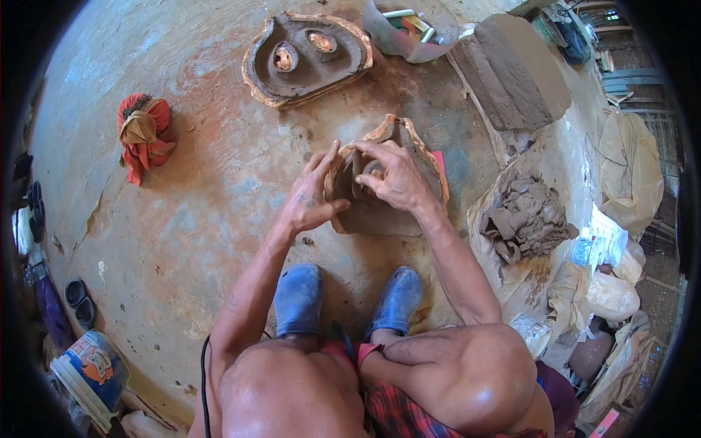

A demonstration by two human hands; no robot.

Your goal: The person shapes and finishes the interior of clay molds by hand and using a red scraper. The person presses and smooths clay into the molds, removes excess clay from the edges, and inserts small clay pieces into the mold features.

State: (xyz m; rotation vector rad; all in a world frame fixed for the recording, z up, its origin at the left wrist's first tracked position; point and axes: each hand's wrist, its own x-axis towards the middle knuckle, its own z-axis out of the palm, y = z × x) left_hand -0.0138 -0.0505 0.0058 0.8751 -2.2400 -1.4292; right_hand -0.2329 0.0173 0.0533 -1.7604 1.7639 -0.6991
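Observation:
A shield-shaped mould (391,215) with a pale, rough rim and grey clay lining lies on the floor beyond my feet. My left hand (316,186) grips along its left rim, fingers reaching up the edge and thumb lower down. Curled over the upper-left part of the clay wall is my right hand (387,171), pressing or pinching it and covering much of the middle. Farther forward sits a second mould (310,77), lined with grey clay, with two oval raised rings inside.
Stacked clay slabs (507,73) and a lumpy clay pile (522,219) lie on the right, beside bags (629,164). A container of tools (409,33) stands at top. Red cloth bundle (146,135), sandals (80,303) and bucket (91,372) sit left. My blue shoes (299,299) are below the mould.

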